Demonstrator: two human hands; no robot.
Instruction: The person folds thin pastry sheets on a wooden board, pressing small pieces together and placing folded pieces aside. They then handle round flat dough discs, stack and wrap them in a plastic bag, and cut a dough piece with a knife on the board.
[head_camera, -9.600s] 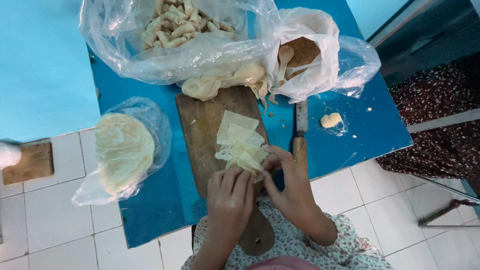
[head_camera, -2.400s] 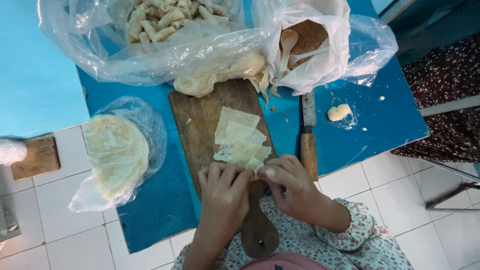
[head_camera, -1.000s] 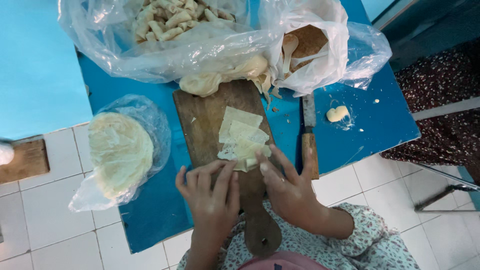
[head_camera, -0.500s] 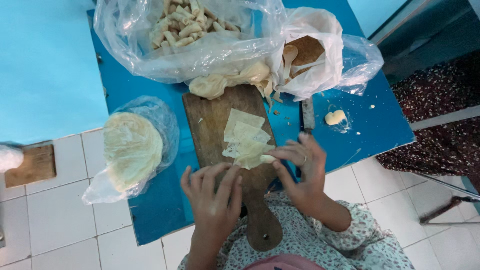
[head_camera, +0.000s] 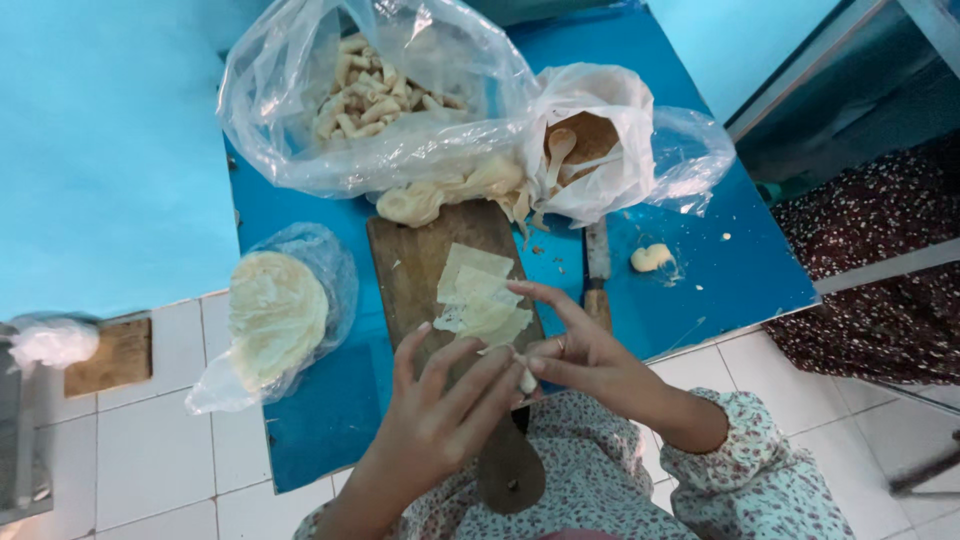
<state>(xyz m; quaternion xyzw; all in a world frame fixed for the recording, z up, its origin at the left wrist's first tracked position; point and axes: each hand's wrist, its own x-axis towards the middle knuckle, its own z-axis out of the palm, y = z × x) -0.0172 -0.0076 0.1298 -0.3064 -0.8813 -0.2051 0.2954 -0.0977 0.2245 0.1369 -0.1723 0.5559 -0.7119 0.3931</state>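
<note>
My left hand (head_camera: 440, 400) and my right hand (head_camera: 575, 345) meet above the near end of a wooden cutting board (head_camera: 420, 265). Between their fingertips they pinch a small pale dough piece (head_camera: 525, 379). A loose stack of thin pale wrapper sheets (head_camera: 478, 300) lies on the board just beyond the fingers. A knife (head_camera: 598, 275) with a wooden handle lies to the right of the board, partly behind my right hand.
On the blue table (head_camera: 700, 290): a clear bag of rolled dough pieces (head_camera: 370, 95) at the back, a white bag with brown filling and a spoon (head_camera: 580, 140), a bagged stack of round flat wrappers (head_camera: 275, 315) left, a dough lump (head_camera: 650, 257) right. White tiled floor lies below.
Both hands have lifted off the board and come together toward me, now pinching a small dough piece. The camera has tilted slightly; the wrapper stack stays on the board.
</note>
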